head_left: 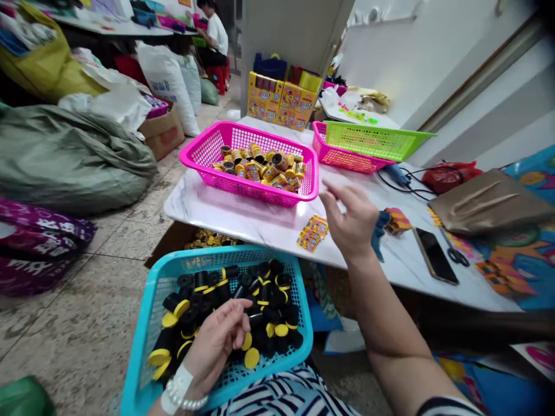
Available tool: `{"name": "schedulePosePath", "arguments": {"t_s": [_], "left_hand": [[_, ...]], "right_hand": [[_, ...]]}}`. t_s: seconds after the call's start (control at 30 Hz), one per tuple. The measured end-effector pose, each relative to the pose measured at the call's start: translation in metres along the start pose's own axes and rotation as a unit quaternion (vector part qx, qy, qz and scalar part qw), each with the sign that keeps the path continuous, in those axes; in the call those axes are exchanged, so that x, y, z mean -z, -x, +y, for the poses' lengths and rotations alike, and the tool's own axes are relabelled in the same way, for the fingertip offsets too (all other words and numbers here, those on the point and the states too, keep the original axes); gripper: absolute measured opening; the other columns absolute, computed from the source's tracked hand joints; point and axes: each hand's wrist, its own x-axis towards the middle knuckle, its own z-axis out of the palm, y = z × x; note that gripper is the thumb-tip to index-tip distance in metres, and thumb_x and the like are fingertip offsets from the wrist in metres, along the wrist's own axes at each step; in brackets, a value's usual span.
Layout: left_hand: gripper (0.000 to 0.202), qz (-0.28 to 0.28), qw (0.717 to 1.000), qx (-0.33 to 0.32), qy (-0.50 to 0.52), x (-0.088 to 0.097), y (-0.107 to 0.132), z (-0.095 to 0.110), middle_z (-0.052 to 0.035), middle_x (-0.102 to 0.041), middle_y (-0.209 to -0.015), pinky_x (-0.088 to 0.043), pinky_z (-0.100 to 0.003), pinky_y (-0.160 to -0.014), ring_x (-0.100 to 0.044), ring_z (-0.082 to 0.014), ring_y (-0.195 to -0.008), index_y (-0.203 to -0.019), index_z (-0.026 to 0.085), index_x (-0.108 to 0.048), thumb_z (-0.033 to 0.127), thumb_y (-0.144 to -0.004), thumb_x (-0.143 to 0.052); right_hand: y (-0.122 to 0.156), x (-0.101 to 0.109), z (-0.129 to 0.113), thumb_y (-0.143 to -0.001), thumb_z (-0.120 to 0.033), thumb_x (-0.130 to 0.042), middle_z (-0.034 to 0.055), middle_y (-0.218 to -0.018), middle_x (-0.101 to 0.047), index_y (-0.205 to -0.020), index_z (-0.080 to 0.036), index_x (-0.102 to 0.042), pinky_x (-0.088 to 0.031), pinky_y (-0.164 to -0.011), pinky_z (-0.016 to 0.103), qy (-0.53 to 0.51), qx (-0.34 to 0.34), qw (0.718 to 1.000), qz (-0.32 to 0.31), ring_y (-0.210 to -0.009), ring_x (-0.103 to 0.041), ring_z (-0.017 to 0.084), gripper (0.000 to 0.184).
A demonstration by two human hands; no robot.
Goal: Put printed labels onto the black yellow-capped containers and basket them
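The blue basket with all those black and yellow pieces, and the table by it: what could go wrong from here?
The blue basket holds lots of loose black and yellow pieces, so if the left hand knocked it, some might spill.

The little yellow labels lie near the edge of the table, close to the right hand. A brush could push them off.

The phone is near that edge too, so a bump might drop it.

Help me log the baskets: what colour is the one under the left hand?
The basket is turquoise blue, best seen in head view.
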Motion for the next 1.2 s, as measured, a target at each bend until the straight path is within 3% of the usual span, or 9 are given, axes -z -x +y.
{"name": "schedulePosePath", "arguments": {"t_s": [0.13, 0.23, 0.47, 0.63, 0.8, 0.9, 0.97, 1.07, 1.2], "left_hand": [[0.044, 0.018, 1.000, 0.000, 0.007, 0.010, 0.000, -0.009, 0.0008, -0.061, -0.065, -0.032, -0.017, -0.047, -0.043, -0.0048, -0.048, -0.093, 0.013, -0.070, 0.051, -0.073, -0.080], [0.042, 0.005, 1.000, 0.003, -0.007, 0.007, -0.004, -0.008, 0.0007, -0.061, -0.064, -0.032, -0.017, -0.047, -0.044, -0.0053, -0.049, -0.094, 0.013, -0.070, 0.048, -0.074, -0.079], [0.040, -0.050, 0.998, 0.004, -0.030, -0.038, -0.021, 0.003, 0.0000, -0.062, -0.066, -0.030, -0.017, -0.045, -0.046, -0.0048, -0.048, -0.094, 0.012, -0.068, 0.047, -0.077, -0.077], [0.049, -0.045, 0.998, -0.030, -0.014, -0.072, -0.031, 0.008, -0.0038, -0.067, -0.085, -0.036, -0.018, -0.046, -0.054, -0.0076, -0.058, -0.102, 0.014, -0.063, 0.047, -0.071, -0.082], [0.040, -0.015, 0.993, -0.092, -0.070, -0.063, -0.036, 0.006, 0.0004, -0.064, -0.075, -0.041, -0.019, -0.051, -0.053, -0.0075, -0.058, -0.096, 0.014, -0.066, 0.038, -0.069, -0.084], [0.025, 0.000, 0.985, -0.106, -0.133, -0.040, -0.032, 0.002, 0.0003, -0.065, -0.070, -0.043, -0.021, -0.053, -0.051, -0.0077, -0.054, -0.092, 0.013, -0.070, 0.033, -0.077, -0.075], [0.021, 0.001, 0.975, -0.107, -0.195, -0.027, -0.026, 0.001, -0.0019, -0.068, -0.072, -0.045, -0.023, -0.055, -0.055, -0.0099, -0.055, -0.094, 0.014, -0.073, 0.029, -0.082, -0.067], [0.025, 0.010, 0.938, -0.138, -0.319, -0.016, -0.015, 0.002, -0.0038, -0.073, -0.079, -0.050, -0.026, -0.062, -0.062, -0.0131, -0.062, -0.102, 0.015, -0.075, 0.019, -0.082, -0.061], [0.037, 0.014, 0.912, -0.177, -0.371, -0.014, -0.007, 0.003, -0.0026, -0.073, -0.082, -0.050, -0.025, -0.067, -0.063, -0.0133, -0.067, -0.113, 0.016, -0.068, 0.010, -0.079, -0.057]], "right_hand": [[0.085, 0.010, 0.015, -0.090, -0.030, -0.067, 0.0059, -0.084, -0.062, -0.113, -0.026, -0.075, -0.049, -0.077, 0.039, 0.098, 0.014, 0.992, -0.074, -0.081, -0.056, 0.022, 0.025], [0.127, 0.008, 0.023, -0.088, -0.031, -0.069, 0.0060, -0.085, -0.061, -0.117, -0.024, -0.073, -0.046, -0.075, 0.038, 0.119, 0.033, 0.983, -0.136, -0.081, -0.053, 0.022, 0.030], [0.134, 0.002, 0.028, -0.086, -0.022, -0.070, 0.0029, -0.075, -0.061, -0.096, -0.025, -0.075, -0.044, -0.071, 0.036, 0.063, 0.051, 0.992, -0.097, -0.075, -0.054, 0.020, 0.012], [0.141, 0.006, -0.003, -0.082, -0.016, -0.073, 0.0025, -0.074, -0.062, -0.094, -0.025, -0.073, -0.047, -0.073, 0.037, 0.048, 0.059, 0.995, -0.060, -0.076, -0.057, 0.021, 0.016], [0.170, 0.001, -0.054, -0.081, -0.014, -0.073, 0.0038, -0.077, -0.065, -0.099, -0.025, -0.073, -0.047, -0.075, 0.038, 0.045, 0.108, 0.988, -0.105, -0.081, -0.059, 0.022, 0.021], [0.181, 0.002, -0.073, -0.083, -0.018, -0.073, 0.0051, -0.081, -0.064, -0.102, -0.024, -0.073, -0.049, -0.076, 0.039, -0.010, 0.041, 0.988, -0.150, -0.083, -0.060, 0.022, 0.020], [0.182, 0.005, -0.079, -0.085, -0.024, -0.071, 0.0065, -0.090, -0.065, -0.109, -0.024, -0.071, -0.051, -0.078, 0.039, -0.091, -0.058, 0.978, -0.179, -0.086, -0.062, 0.022, 0.024], [0.177, 0.006, -0.081, -0.087, -0.031, -0.069, 0.0081, -0.102, -0.068, -0.121, -0.023, -0.064, -0.055, -0.080, 0.038, -0.221, -0.226, 0.920, -0.233, -0.091, -0.065, 0.022, 0.036], [0.171, -0.001, -0.080, -0.079, -0.036, -0.077, 0.0025, -0.083, -0.071, -0.111, -0.020, -0.068, -0.054, -0.067, 0.030, -0.285, -0.312, 0.830, -0.365, -0.070, -0.065, 0.016, 0.037]]}}
